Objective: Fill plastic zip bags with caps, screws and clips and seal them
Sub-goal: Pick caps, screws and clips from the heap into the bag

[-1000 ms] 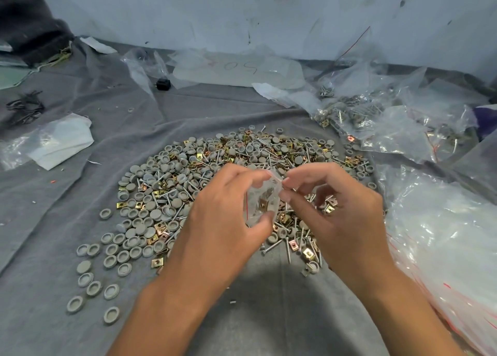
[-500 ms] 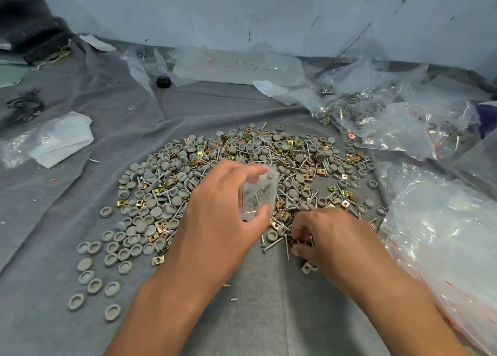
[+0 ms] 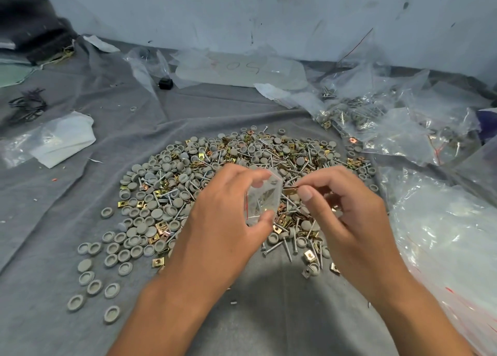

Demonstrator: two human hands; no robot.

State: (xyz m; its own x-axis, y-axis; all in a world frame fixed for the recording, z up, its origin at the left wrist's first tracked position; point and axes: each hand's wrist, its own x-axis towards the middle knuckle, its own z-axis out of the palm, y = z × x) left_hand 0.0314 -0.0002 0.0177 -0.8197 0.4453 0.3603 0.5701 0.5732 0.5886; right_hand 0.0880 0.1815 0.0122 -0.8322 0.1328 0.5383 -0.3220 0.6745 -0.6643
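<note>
My left hand grips a small clear zip bag between thumb and fingers, its mouth turned to the right; some screws and clips show inside. My right hand pinches a brass clip between thumb and forefinger, right at the bag's mouth. Both hands hover over a wide pile of grey caps, screws and brass clips spread on a grey cloth.
Loose grey caps trail off at the lower left. Filled and crumpled clear bags lie at the back right, a large bag of zip bags at the right. White paper in plastic lies at the left. A wall stands behind.
My right hand dropped to the pile, picked up a brass clip and came back up to the bag's mouth. My left hand kept the bag nearly still.
</note>
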